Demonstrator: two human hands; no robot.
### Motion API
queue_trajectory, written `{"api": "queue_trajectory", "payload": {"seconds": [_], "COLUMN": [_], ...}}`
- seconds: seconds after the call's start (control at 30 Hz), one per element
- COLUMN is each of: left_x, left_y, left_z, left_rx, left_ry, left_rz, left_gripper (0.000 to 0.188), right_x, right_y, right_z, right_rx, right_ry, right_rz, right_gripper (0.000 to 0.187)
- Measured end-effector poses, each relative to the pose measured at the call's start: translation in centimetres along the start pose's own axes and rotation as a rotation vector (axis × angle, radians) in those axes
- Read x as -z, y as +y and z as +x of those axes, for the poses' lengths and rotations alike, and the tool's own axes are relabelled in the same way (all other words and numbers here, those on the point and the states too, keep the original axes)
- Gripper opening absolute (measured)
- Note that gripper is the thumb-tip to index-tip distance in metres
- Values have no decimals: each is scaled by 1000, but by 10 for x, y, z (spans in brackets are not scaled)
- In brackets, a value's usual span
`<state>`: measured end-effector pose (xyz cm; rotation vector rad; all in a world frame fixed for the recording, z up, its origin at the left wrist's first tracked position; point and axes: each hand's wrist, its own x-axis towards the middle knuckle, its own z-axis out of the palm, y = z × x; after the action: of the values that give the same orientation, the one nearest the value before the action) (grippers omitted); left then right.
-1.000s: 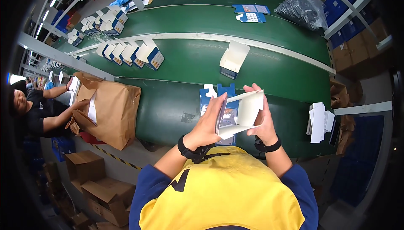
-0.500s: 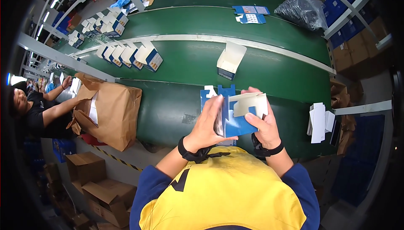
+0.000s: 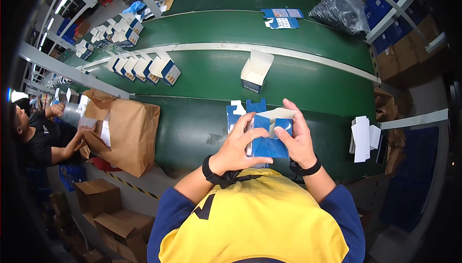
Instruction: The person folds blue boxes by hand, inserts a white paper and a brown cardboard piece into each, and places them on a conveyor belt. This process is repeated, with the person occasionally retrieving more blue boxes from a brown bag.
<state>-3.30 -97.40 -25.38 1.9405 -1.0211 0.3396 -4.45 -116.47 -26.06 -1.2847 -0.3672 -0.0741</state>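
The box (image 3: 270, 148), blue outside and white inside, sits between the left hand (image 3: 238, 145) and right hand (image 3: 300, 142) above the table (image 3: 185, 135). A blue panel faces the wearer; a white flap (image 3: 283, 113) sticks up at the far side, and blue tabs (image 3: 284, 125) partly cover the opening.

Left hand (image 3: 233, 147) and right hand (image 3: 301, 143) both on a blue carton (image 3: 272, 147): left fingers on its left side and front, right thumb at the top flaps. Blue-and-white blanks (image 3: 234, 119) lie just behind on the green tabletop (image 3: 187, 118). One open carton (image 3: 253, 77) stands farther back; row of cartons (image 3: 168, 73) to its left. White card stack (image 3: 361, 140) at right. Co-worker at far left, by the brown paper bag (image 3: 134, 130), holds something clear, probably plastic; blurry there.
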Motion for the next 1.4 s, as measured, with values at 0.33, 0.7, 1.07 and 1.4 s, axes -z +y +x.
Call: {"api": "queue_trajectory", "payload": {"seconds": [0.33, 0.7, 1.07, 1.4], "left_x": [13, 14, -5, -38], "left_y": [1, 10, 16, 18], "left_z": [6, 4, 16, 9], "left_rx": [-138, -19, -97, 121], "left_ry": [18, -148, -22, 42], "left_rz": [-11, 14, -20, -228], "left_gripper": [92, 92, 106, 112], "right_x": [5, 6, 5, 19], "right_y": [-7, -8, -2, -4], "right_z": [6, 8, -3, 6], "right_rx": [277, 141, -74, 153], "right_ry": [-170, -200, -121, -45], "right_rz": [-390, -510, 302, -112], "right_gripper": [50, 55, 68, 88]}}
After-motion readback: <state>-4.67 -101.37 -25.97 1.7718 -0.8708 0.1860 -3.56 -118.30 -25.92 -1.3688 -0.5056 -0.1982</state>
